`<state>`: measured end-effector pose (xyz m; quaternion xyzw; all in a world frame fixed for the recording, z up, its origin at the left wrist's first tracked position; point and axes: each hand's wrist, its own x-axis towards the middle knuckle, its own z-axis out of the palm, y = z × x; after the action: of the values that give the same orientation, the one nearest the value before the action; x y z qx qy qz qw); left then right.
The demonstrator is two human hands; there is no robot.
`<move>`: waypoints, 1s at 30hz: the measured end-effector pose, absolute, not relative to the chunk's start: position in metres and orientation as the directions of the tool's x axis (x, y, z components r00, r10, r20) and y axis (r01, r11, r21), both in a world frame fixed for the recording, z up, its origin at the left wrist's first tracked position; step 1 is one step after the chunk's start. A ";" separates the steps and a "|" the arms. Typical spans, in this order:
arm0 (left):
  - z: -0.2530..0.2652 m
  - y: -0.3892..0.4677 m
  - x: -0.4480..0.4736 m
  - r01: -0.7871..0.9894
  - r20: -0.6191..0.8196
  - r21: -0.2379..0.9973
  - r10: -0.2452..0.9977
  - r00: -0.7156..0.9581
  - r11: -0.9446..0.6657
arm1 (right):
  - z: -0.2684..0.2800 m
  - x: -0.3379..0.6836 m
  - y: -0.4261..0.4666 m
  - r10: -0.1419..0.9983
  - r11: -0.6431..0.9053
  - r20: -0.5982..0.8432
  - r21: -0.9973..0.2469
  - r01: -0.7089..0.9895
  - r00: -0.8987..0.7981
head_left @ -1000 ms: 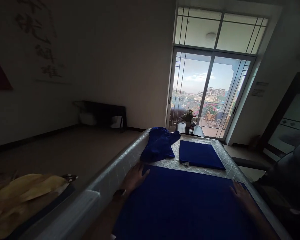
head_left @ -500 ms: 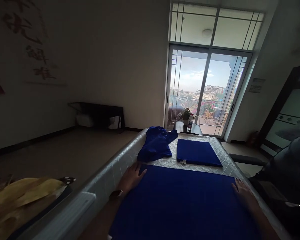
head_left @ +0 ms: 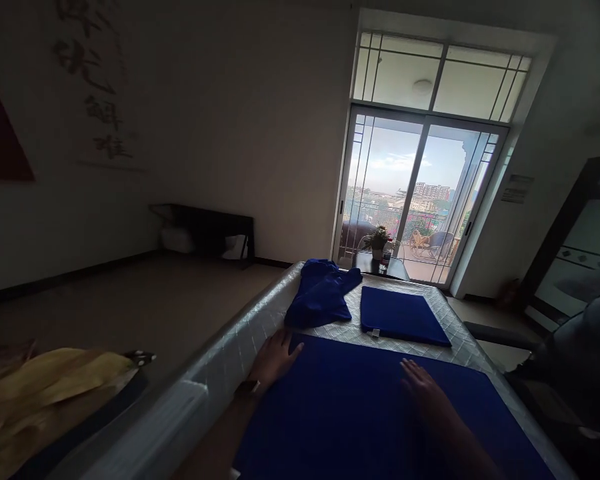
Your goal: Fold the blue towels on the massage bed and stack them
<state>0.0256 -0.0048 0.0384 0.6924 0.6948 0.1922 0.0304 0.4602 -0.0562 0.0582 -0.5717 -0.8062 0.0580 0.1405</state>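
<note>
A large dark blue cloth (head_left: pixel 350 400) lies spread flat over the near part of a table with a shiny silver, quilted-pattern cover (head_left: pixel 250 327). My left hand (head_left: pixel 275 360) rests open at the cloth's far left corner, fingers stretched forward, a dark band on the wrist. Over the middle right of the cloth is my right hand (head_left: pixel 423 387), palm down with its fingers extended, holding nothing. Beyond the cloth sit a crumpled blue garment (head_left: pixel 323 293) on the left and a neatly folded blue cloth (head_left: pixel 403 317) with a small white tag on the right.
Yellowish fabric (head_left: pixel 65 383) is heaped at the lower left beside the table. Past the table's far end stands a small dark table (head_left: pixel 387 268) with a potted plant (head_left: pixel 379 241), before a sliding glass door (head_left: pixel 410 193). A dark seat (head_left: pixel 575 353) is close on the right.
My right hand has moved left from the cloth's right edge to its middle right. The left hand stays at the far left corner. The view has shifted slightly.
</note>
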 end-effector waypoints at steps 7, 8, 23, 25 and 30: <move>0.037 -0.002 0.025 0.957 0.228 0.286 0.973 -0.030 -0.037 | 0.059 0.387 -0.044 0.922 0.382 0.047 -0.283 0.880 -0.385; 0.036 -0.002 0.025 0.959 0.231 0.282 0.973 -0.026 -0.041 | 0.056 0.391 -0.040 0.930 0.360 0.036 -0.278 0.890 -0.365; 0.034 0.000 0.024 0.961 0.218 0.274 0.976 -0.026 -0.035 | 0.006 0.653 -0.014 0.991 -0.116 0.058 -0.086 0.990 0.121; 0.035 0.000 0.024 0.960 0.211 0.277 0.977 -0.019 -0.041 | 0.009 0.658 -0.019 0.981 -0.176 0.063 -0.098 0.980 0.182; 0.033 0.002 0.024 0.963 0.205 0.268 0.979 -0.017 -0.039 | 0.025 0.642 -0.031 0.979 -0.196 0.043 -0.060 0.979 0.198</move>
<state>0.0238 0.0016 0.0332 0.7005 0.6928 0.1696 0.0237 0.6416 -0.0306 0.0247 -0.7732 -0.6331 0.0022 0.0370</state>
